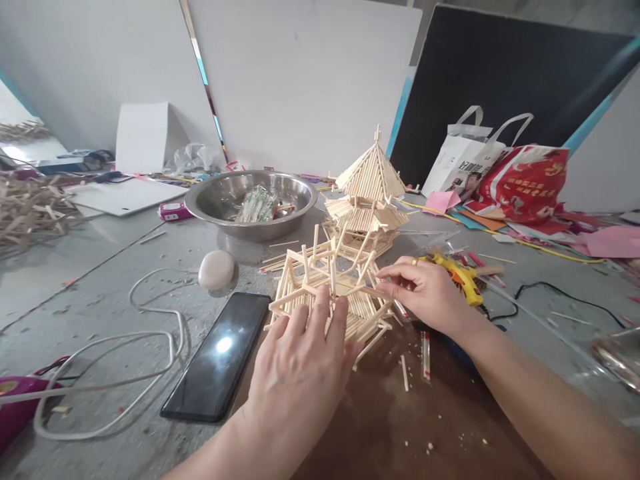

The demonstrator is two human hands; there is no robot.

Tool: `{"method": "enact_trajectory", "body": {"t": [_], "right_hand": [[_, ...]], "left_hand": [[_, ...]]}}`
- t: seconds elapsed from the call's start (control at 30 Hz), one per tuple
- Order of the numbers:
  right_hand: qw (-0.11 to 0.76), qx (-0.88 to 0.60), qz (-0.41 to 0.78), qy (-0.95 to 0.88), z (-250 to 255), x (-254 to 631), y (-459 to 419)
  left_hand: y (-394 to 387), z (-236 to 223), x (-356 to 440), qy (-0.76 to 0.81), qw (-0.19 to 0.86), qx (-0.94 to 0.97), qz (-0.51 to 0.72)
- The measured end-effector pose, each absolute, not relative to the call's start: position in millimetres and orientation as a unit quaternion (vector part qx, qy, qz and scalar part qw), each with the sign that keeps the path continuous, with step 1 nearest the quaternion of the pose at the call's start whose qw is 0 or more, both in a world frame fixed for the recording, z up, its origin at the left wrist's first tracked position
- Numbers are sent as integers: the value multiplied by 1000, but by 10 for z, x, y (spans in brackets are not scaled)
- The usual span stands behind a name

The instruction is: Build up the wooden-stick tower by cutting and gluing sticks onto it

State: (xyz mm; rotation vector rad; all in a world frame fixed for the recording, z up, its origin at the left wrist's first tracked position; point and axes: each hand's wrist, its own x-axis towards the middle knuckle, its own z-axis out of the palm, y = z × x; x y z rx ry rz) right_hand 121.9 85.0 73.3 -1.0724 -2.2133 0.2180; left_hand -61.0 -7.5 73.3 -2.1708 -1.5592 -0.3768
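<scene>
A wooden stick model (pixel 330 283), shaped like a roof section, lies on the brown board (pixel 390 413) in front of me. My left hand (pixel 300 363) rests against its near side, fingers stretched up onto the sticks. My right hand (pixel 425 293) pinches a thin stick (pixel 367 291) at the model's right edge. Just behind stands a finished stick pagoda (pixel 370 193) with a pointed roof.
A black phone (pixel 220 357) lies left of the model, with a white cable (pixel 125 353) and a pale round lump (pixel 216 269) nearby. A steel bowl (pixel 295 200) stands behind. A yellow glue gun (pixel 463 277) lies right. Bags (pixel 520 180), coloured paper and loose sticks (pixel 30 203) surround.
</scene>
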Motion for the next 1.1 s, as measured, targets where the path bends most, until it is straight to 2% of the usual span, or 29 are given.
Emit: {"method": "enact_trajectory", "body": {"t": [0.43,1.1], "right_hand": [[322,-337,260,-846,678,1093,1013],[323,-348,243,-846,693,1058,985]], "left_hand": [[-69,738,-614,-562,226,-784,-134],[-77,728,-602,-568,228,-781,-126]]}}
